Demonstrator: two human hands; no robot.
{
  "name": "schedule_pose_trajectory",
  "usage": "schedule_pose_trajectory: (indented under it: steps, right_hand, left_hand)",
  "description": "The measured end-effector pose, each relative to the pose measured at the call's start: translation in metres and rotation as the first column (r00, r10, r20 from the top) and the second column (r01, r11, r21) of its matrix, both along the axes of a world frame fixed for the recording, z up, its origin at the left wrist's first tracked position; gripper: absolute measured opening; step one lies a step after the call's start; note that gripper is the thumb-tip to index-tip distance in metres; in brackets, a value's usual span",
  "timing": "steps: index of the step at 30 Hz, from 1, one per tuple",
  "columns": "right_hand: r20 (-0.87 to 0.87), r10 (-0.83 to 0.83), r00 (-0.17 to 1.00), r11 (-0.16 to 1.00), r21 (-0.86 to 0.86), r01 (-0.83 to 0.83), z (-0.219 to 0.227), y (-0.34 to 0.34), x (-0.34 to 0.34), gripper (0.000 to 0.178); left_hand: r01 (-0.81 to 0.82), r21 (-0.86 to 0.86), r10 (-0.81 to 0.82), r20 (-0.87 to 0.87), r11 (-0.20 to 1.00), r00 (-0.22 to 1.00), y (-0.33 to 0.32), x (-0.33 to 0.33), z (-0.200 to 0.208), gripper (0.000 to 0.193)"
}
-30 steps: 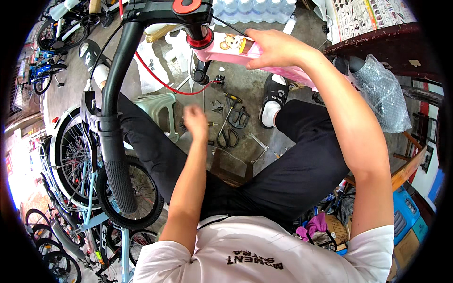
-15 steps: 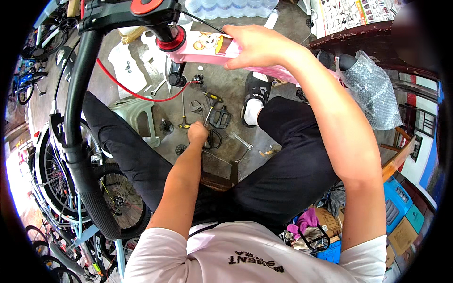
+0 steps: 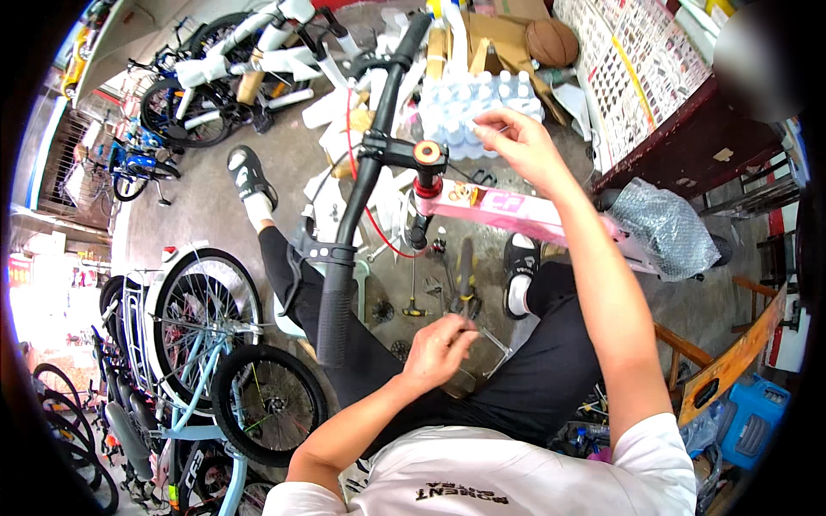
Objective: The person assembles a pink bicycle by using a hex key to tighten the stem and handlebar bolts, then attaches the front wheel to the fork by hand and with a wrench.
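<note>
My left hand (image 3: 440, 351) is closed around the lower end of a T-handle hex wrench (image 3: 466, 271), whose yellow-and-black handle is blurred by motion above the floor. My right hand (image 3: 516, 148) is raised with its fingers apart and holds nothing. Below it is the pink bicycle frame (image 3: 516, 215); they look apart. The frame carries a black handlebar (image 3: 366, 185) with a rubber grip (image 3: 336, 322), and a red cable hangs from it. On the floor between my legs lie a second T-handle wrench (image 3: 415, 310) and a spanner (image 3: 499, 351).
Shrink-wrapped bottles (image 3: 482, 103) stand beyond the frame. Bubble wrap (image 3: 662, 228) covers the frame's far right part. Bicycles and wheels (image 3: 271, 404) crowd the left. A wooden stool (image 3: 731, 357) and a blue case (image 3: 753, 421) are at the right.
My right hand has let go of the pink frame and risen above it. My left hand has lifted the T-handle wrench off the floor and toward me. The view has shifted, showing more of the room.
</note>
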State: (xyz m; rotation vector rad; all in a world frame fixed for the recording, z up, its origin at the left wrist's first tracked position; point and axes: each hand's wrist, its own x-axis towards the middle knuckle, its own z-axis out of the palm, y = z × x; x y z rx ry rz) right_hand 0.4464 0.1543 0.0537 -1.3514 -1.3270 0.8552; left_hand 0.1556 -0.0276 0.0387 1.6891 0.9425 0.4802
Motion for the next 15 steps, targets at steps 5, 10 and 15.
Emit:
schedule_pose_trajectory:
  steps: [5,10,15]
  right_hand:
    - [-0.223,-0.009,0.975,0.999,0.038,0.018,0.041,0.012,-0.043,0.024]
    - [0.092,0.007,0.996,0.974,0.225,-0.028,0.04,-0.014,-0.059,0.019]
    - [0.332,0.028,0.943,0.923,0.354,-0.152,0.056,-0.019,-0.062,0.019]
  left_hand:
    - [-0.081,0.211,0.031,0.23,0.974,0.973,0.044,0.017,0.134,0.012]
    - [-0.268,0.362,0.15,0.322,0.893,0.935,0.143,0.037,0.189,0.017]
    - [-0.32,0.264,0.192,0.417,0.91,0.889,0.221,0.045,0.134,0.019]
